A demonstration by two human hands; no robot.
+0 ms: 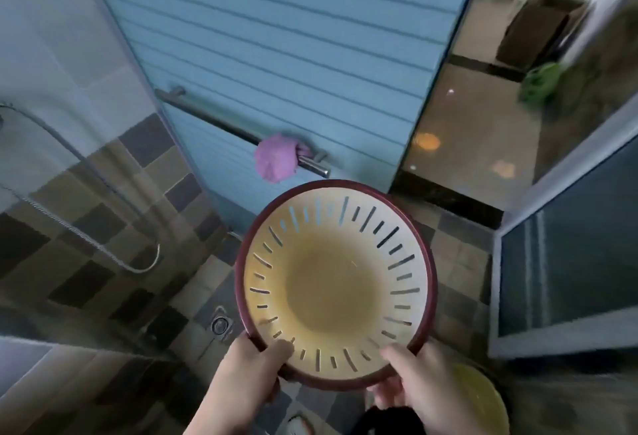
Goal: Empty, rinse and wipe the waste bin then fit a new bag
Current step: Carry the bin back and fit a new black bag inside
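Waste bin [336, 284]: round, cream-yellow inside with a dark red rim, its wall pierced by long and short slots all round, its solid bottom a darker yellow-brown. Nothing lies inside. Held in the air over the checked tile floor [103, 262], mouth toward the camera, near the middle of the view.

Left hand [253, 360]: grips the near-left rim, thumb curled inside the wall.

Right hand [412, 377]: grips the near-right rim, thumb likewise inside.

Beyond: blue slatted door [276, 54] with a metal rail [214, 120] carrying a purple cloth [276, 158]. Floor drain [220, 324] at left.
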